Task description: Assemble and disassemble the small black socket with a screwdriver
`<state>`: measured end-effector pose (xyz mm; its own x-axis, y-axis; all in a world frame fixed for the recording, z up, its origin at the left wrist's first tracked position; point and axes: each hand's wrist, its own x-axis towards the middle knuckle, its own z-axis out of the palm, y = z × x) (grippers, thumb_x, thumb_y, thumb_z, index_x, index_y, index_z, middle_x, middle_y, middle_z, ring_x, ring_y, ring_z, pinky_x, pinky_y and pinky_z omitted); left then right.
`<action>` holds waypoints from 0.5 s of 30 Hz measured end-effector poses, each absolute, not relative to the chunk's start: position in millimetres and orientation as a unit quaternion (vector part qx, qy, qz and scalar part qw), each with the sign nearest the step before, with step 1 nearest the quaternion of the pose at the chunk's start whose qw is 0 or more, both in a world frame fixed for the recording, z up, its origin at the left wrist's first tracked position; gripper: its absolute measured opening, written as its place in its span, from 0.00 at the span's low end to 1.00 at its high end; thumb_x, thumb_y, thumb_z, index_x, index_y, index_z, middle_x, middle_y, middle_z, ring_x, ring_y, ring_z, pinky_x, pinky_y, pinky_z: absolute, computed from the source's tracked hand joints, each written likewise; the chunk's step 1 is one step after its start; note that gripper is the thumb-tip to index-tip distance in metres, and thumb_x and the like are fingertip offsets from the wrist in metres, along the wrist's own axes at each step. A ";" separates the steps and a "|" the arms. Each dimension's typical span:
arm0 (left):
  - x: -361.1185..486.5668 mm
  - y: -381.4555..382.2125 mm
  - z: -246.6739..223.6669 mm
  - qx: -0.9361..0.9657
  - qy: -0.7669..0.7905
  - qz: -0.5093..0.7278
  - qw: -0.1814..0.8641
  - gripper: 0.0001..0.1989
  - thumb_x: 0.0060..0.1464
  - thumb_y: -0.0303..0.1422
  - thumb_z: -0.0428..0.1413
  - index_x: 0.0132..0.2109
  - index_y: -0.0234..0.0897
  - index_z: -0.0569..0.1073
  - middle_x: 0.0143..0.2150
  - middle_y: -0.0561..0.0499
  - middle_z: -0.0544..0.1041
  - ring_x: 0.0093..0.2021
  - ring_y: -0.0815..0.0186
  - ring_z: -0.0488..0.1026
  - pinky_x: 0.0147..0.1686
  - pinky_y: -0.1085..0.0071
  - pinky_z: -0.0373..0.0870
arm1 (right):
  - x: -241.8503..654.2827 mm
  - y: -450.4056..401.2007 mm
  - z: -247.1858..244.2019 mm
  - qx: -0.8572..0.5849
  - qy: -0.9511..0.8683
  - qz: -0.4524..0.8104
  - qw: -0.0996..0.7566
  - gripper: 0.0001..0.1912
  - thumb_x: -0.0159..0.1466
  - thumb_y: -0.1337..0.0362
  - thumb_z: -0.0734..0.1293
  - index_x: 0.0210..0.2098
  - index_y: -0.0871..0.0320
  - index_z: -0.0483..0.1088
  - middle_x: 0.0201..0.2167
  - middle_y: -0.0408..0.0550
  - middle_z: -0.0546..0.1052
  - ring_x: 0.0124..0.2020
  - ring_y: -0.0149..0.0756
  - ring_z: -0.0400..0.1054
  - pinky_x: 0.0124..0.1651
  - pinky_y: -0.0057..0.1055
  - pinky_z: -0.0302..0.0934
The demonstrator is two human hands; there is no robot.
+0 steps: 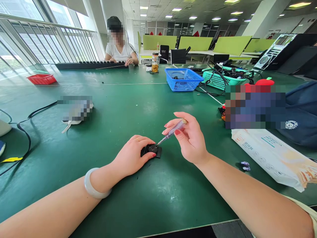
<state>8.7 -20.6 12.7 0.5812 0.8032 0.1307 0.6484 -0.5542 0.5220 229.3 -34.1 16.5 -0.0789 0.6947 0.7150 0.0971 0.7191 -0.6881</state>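
A small black part [153, 148] with a round top lies on the green table [158, 185]. My left hand [133, 153] is closed on it, thumb at the near side and fingers at the far side. Between the thumb and fingers of my right hand [189, 137] is a screwdriver [173, 130] with a clear purplish handle. The screwdriver slants down to the left, and its tip is at the right edge of the round top. Whether the tip touches a screw is too small to tell.
Farther back are a blue basket [183, 80], a teal basket of cables [215, 79], a red tray [42, 79] and a jar [155, 62]. A white packet [269, 155] and dark bag [300, 112] lie right; a cable [29, 132] runs left. A person [120, 49] sits opposite.
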 end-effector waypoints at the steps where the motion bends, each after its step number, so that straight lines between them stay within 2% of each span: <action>1: 9.0 -20.3 12.9 0.863 0.420 0.181 0.213 0.15 0.60 0.40 0.59 0.52 0.42 0.78 0.53 0.48 0.80 0.56 0.53 0.71 0.60 0.51 0.69 | 229.3 -33.5 17.2 -0.299 -0.686 0.249 0.615 0.14 0.73 0.60 0.62 0.57 0.49 0.61 0.41 0.45 0.77 0.38 0.35 0.78 0.46 0.41 0.76; 8: 10.9 -19.1 15.4 0.863 0.423 0.168 0.220 0.15 0.61 0.40 0.58 0.52 0.42 0.78 0.54 0.48 0.80 0.57 0.52 0.71 0.61 0.49 0.68 | 233.6 -21.1 15.4 -0.366 -0.614 0.327 0.619 0.19 0.69 0.52 0.67 0.55 0.49 0.61 0.34 0.41 0.77 0.35 0.36 0.78 0.43 0.42 0.76; 15: 10.3 -20.1 16.8 0.861 0.425 0.163 0.228 0.14 0.61 0.41 0.58 0.52 0.42 0.78 0.54 0.48 0.80 0.57 0.52 0.70 0.61 0.50 0.68 | 236.0 -15.7 12.1 -0.368 -0.596 0.341 0.627 0.20 0.68 0.51 0.67 0.54 0.50 0.61 0.33 0.41 0.77 0.33 0.36 0.78 0.42 0.41 0.77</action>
